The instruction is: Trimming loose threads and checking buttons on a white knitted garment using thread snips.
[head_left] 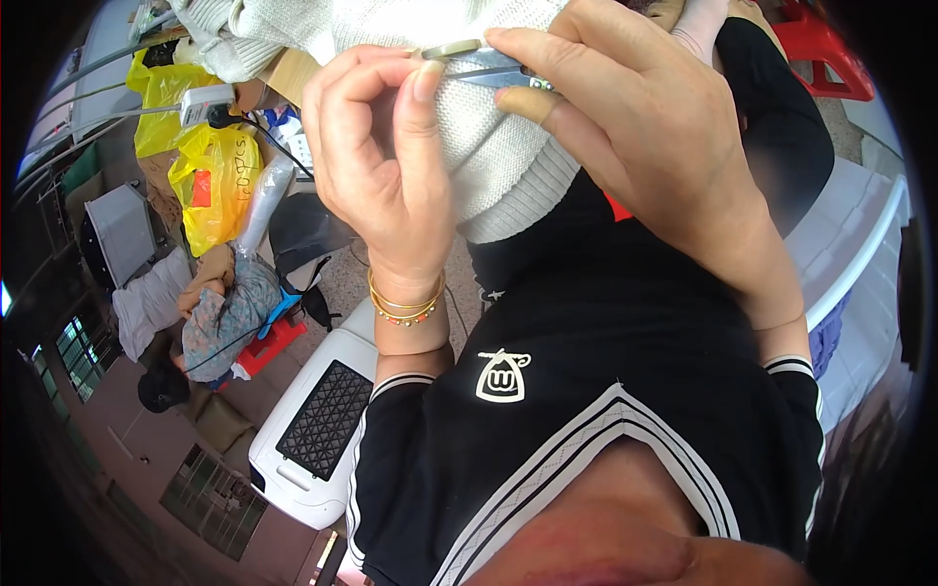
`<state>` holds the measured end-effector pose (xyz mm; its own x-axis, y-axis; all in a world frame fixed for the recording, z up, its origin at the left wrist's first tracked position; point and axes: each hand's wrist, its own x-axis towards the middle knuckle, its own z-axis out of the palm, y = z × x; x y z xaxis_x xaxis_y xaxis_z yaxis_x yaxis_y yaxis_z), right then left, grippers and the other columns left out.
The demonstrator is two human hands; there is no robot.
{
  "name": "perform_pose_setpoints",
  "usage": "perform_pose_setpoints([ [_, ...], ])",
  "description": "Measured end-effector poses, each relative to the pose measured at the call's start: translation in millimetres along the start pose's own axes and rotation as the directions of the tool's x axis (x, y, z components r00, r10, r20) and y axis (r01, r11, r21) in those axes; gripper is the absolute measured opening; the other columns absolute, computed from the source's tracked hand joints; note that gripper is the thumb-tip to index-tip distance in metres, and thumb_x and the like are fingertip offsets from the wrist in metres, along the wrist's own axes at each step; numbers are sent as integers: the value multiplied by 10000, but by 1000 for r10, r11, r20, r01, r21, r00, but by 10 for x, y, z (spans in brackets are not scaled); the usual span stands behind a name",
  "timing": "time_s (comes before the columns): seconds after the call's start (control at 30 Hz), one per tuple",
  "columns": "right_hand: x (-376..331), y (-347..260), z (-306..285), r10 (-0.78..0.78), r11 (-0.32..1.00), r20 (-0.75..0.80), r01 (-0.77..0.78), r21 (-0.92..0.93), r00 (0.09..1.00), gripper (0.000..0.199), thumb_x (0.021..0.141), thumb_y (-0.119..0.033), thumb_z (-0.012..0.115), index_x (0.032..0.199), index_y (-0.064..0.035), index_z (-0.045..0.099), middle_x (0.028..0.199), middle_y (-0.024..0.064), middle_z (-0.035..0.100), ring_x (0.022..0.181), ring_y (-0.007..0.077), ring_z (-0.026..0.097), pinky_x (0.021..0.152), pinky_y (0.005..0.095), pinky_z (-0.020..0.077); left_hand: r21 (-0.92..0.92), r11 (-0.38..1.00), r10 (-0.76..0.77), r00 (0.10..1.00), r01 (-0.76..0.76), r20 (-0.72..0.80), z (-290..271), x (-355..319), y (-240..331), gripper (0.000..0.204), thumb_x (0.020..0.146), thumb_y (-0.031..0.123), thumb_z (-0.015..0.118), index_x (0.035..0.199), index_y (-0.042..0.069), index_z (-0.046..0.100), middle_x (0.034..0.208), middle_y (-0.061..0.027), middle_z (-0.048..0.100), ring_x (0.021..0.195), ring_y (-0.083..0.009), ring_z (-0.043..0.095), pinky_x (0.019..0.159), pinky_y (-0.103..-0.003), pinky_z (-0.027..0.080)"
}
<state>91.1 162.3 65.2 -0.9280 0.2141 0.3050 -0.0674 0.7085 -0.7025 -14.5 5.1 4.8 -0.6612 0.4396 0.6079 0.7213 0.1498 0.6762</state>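
A white knitted garment (489, 146) with a ribbed edge lies over my lap, below both hands. My left hand (386, 156) is closed, thumb and fingertips pinching what looks like a flat beige button (452, 48) seen nearly edge-on above the knit. Between the thumb and forefinger of my right hand (640, 122) is a small pair of metal thread snips (489, 72), its slightly parted blades pointing left, just beneath the button. The right thumb has a tan covering. Any thread at the blades is too fine to make out.
Yellow plastic bags (217, 186) and a white plug adapter (205, 104) with cables are at the left. A white appliance (303, 420) stands below them. Another person (230, 317) sits farther left. A red stool (826, 49) and a white table (850, 234) are at the right.
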Motion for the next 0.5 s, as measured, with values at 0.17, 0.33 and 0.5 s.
perform_pose_setpoints([
  [0.17,-22,48,132,-137,982,-97,122,-145,986,340,730,-110,765,1034,-17,644,794,62,503,660,197,560,507,291,431,35,999,27,1000,-26,-15,16,-25,30,118,863,24,701,948,4,622,1005,-124,585,882,-200,588,762,-285,496],
  [0.33,36,-35,34,25,1000,-1,-25,-14,1000,247,791,-121,706,1004,-14,642,782,64,491,639,195,550,495,283,423,185,975,124,992,-123,8,42,-44,49,101,917,57,666,956,-16,609,1037,-102,567,862,-137,577,726,-230,491],
  [0.5,3,49,137,-75,990,-39,70,-119,996,189,810,-126,681,961,-21,638,761,56,480,634,187,546,477,274,413,295,938,189,982,-184,13,2,-62,35,104,914,50,670,959,-21,609,1030,-105,560,875,-147,608,713,-236,515],
])
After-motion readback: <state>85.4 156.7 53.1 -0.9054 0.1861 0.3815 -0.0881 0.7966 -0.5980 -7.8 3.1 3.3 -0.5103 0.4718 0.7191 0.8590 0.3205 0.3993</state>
